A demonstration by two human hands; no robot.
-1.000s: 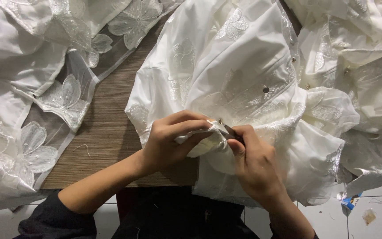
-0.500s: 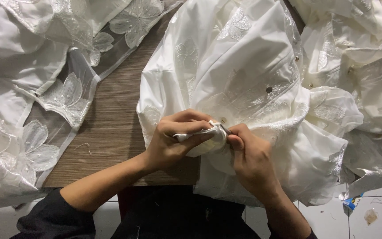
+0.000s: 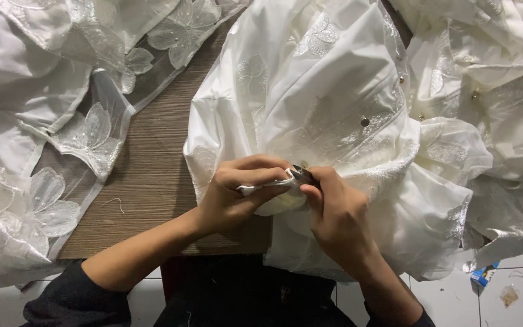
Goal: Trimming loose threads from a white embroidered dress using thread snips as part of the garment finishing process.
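Along the left edge of the wooden table lies sheer white fabric with flower appliqués. Near the table's front edge, the left hand curls its fingers around a bunched fold of the white garment, thumb and forefinger pinching the cloth. Touching it, the right hand pinches a small dark tool against the same fold. The garment spreads over the table's middle. More white cloth is heaped at the right edge.

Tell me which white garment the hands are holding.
The middle garment with small round buttons; both hands, left and right, pinch its folded edge.
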